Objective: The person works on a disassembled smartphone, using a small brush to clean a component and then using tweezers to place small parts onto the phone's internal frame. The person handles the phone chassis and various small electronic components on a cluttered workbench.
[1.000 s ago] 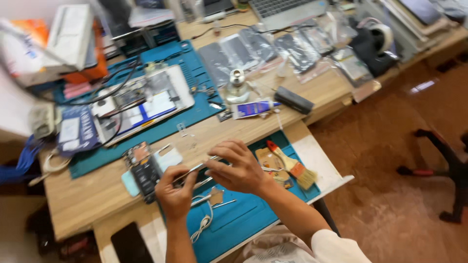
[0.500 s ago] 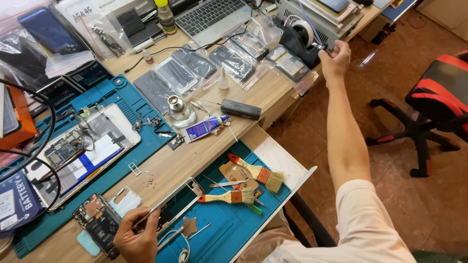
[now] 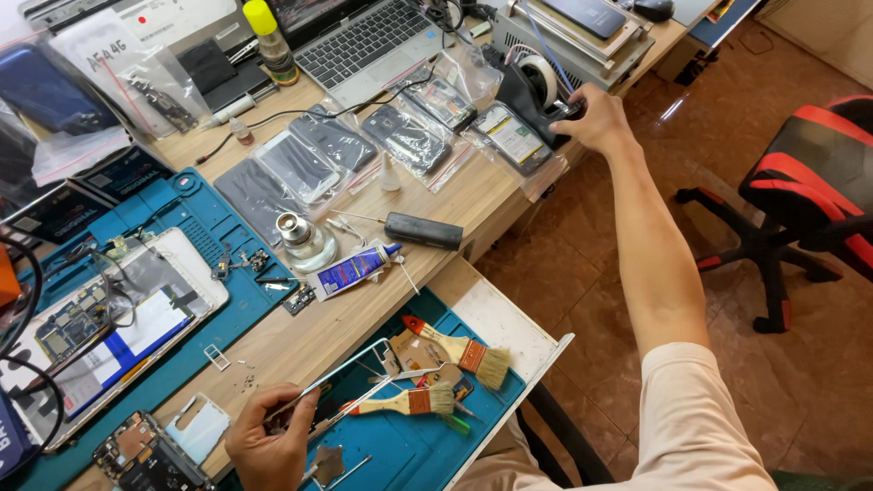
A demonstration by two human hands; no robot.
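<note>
The right hand is stretched far out to the black tape dispenser at the desk's far edge, its fingers closed on the front end by the roll of white tape. The left hand is low at the near edge, pinched shut on a thin metal phone frame that lies slanted over the blue work mat on the pull-out shelf, just beside two wooden-handled brushes. Between the hands, clear plastic bags holding dark phone parts lie in a loose row on the wooden desk; one bag near the dispenser shows a white and green label. A blue and white glue tube lies near a small black oblong case. A yellow-capped bottle stands beside the laptop.
</note>
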